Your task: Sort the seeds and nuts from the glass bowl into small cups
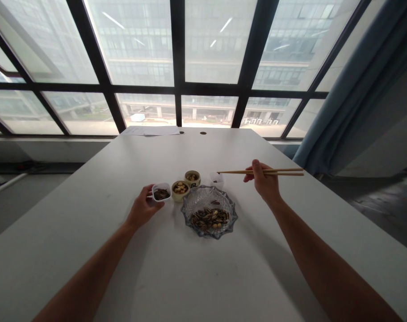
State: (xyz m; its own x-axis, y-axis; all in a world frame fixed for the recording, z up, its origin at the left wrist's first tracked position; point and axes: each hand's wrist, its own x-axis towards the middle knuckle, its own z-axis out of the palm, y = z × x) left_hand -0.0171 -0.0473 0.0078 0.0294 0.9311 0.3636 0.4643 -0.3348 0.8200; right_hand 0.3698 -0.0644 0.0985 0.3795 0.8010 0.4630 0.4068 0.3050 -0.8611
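Observation:
My left hand is wrapped round the left side of a small white square dish with dark seeds inside. In my right hand is a pair of wooden chopsticks, whose tips point left over a second white dish. A small dark piece shows at the tips, and a few more lie in that dish. Between the white dishes stand two round yellowish cups holding pale nuts. Nearest to me, a glass bowl with a jagged rim holds striped seeds and several pale nuts.
The white table reaches to the windows. Papers lie at its far left edge, beside two dark round holes. A blue curtain hangs beyond the table on the right.

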